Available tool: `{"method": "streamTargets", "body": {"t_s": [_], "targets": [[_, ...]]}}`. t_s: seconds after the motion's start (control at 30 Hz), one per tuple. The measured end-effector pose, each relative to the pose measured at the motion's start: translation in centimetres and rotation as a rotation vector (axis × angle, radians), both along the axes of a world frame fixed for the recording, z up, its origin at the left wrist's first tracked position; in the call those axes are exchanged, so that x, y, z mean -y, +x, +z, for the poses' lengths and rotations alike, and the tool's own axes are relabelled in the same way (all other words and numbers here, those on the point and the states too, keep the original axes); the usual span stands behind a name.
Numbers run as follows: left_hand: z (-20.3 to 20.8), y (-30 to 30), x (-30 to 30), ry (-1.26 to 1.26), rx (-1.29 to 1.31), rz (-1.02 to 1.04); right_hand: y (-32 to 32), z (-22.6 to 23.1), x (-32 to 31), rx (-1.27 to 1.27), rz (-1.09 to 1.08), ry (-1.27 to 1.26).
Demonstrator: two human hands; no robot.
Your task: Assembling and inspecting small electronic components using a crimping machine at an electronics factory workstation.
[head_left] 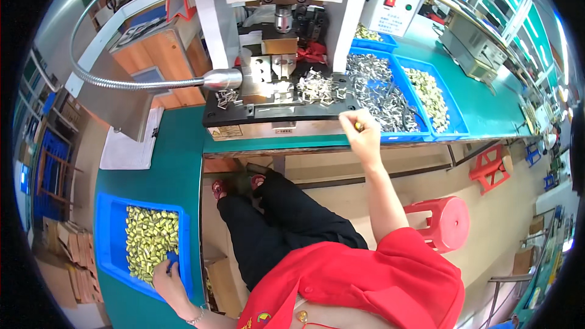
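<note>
My left hand reaches over the near right corner of a blue tray at the lower left. Inside lie many short yellow-green cylindrical pieces. The fingers are bent, with something dark blue at their tips; whether it is held or worn cannot be told. In front of the press, just past the table's edge, my right hand is closed in a pinch. A small yellow-green piece shows between its fingers. Loose silver metal parts are heaped on the press bed to its left.
Blue trays of silver parts and yellow-green pieces stand right of the press. A flexible metal hose with a thick end reaches in from the left. A control box sits at upper right, a red stool on the floor.
</note>
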State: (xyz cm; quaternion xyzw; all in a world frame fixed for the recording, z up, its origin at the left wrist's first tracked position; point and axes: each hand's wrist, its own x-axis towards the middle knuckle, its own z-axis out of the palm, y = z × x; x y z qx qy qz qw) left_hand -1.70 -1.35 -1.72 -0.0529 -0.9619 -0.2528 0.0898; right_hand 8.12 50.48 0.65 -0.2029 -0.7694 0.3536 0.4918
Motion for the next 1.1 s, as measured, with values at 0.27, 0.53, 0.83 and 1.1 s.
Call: {"method": "streamTargets", "body": {"t_s": [0.27,0.53,0.83,1.1], "targets": [[0.3,-0.2,0.4,-0.109,0.005,-0.020,-0.3,2.5,-8.3,0.208,-0.091,0.183],[1.5,-0.1,0.1,-0.191,0.094,-0.055,-1.0,2.6,-10.1,0.360,0.031,0.056],[1.9,0.7,0.5,-0.189,-0.091,-0.156,2.6,5.6,-3.9,0.011,0.408,-0.559],[2.4,2.7,-1.8,0.105,-0.245,0.021,2.0,0.4,5.2,-0.109,0.833,-1.115]]}}
